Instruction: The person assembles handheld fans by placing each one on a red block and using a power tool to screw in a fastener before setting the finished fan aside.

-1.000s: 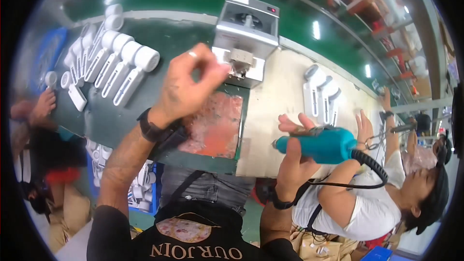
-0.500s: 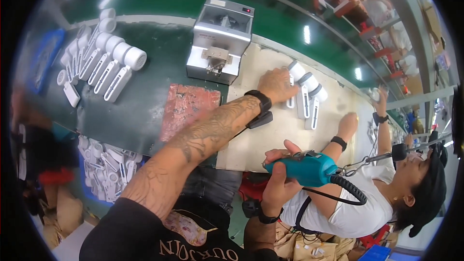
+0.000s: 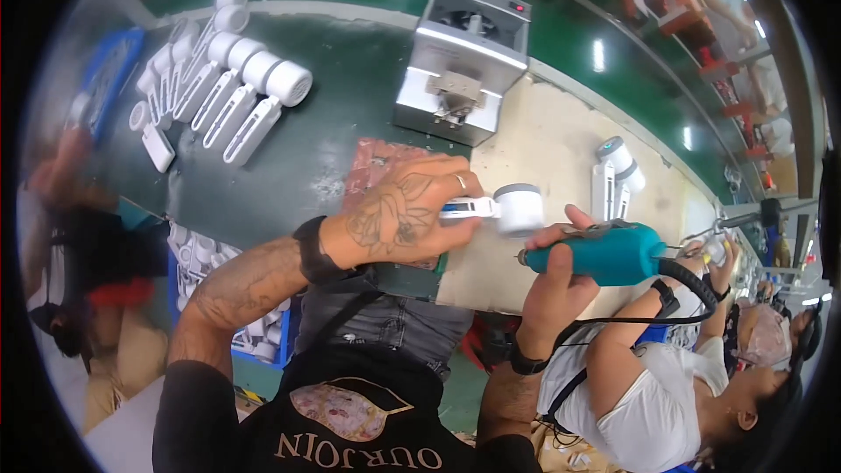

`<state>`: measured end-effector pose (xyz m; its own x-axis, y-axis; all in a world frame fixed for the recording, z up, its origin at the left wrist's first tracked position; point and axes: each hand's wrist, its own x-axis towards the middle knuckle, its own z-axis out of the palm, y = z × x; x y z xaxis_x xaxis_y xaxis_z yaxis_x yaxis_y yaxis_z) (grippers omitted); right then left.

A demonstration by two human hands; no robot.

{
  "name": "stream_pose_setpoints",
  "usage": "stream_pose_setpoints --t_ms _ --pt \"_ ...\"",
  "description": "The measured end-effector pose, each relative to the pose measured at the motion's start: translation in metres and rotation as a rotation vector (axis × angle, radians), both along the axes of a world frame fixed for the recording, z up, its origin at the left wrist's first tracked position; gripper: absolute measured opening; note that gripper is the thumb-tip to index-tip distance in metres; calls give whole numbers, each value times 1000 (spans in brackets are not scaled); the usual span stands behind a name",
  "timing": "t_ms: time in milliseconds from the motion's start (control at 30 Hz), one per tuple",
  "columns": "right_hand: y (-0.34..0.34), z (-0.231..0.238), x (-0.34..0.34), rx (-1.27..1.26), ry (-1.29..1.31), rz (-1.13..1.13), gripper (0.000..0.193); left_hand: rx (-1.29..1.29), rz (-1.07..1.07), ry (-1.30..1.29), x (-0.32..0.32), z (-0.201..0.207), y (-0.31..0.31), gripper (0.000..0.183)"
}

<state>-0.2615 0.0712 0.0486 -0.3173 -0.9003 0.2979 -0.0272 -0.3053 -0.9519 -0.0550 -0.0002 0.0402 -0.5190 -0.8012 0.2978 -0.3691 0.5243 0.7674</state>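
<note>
My left hand (image 3: 399, 215) is closed around the slotted handle of a white handheld device, whose cylindrical head (image 3: 519, 208) has a grey rim and points right. It holds the device over the boundary between the red mat and the pale board. My right hand (image 3: 556, 293) grips a teal electric screwdriver (image 3: 604, 256), its tip pointing left just below the device's head, apart from it. A black coiled cord runs off the screwdriver's rear. Two similar white devices (image 3: 618, 180) lie farther right on the pale board.
A silver screw-feeding machine (image 3: 460, 61) stands at the table's back. Several white devices (image 3: 236, 109) lie in a row on the green mat at left. A blue crate (image 3: 279, 333) of white parts sits below the table edge. A co-worker in a white shirt (image 3: 644, 403) works at right.
My left hand has picked up one white device from the group at right and brought it left, in front of the screwdriver. The right hand still holds the screwdriver. The view has shifted.
</note>
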Motion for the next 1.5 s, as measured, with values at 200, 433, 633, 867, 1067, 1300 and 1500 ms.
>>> stream_pose_setpoints --t_ms 200,433,633,867,1067,1300,1500 --pt "-28 47 19 -173 -209 240 57 -52 12 -104 40 -22 -9 27" --pt "-114 49 91 -236 -77 168 52 -166 -2 -149 54 -31 -3 52" --pt "-151 33 115 -192 -12 178 47 -114 22 -119 56 -30 0 51" --pt "-151 21 116 -152 -32 260 43 -111 39 -125 56 -30 0 50" --pt "-92 29 91 -92 -45 188 55 -154 49 -113 55 -38 -2 50" --pt "-82 18 86 -125 -6 223 62 -179 65 -117 55 -41 0 51" --pt "-84 11 83 -125 -37 260 55 -180 65 -104 52 -39 1 51"
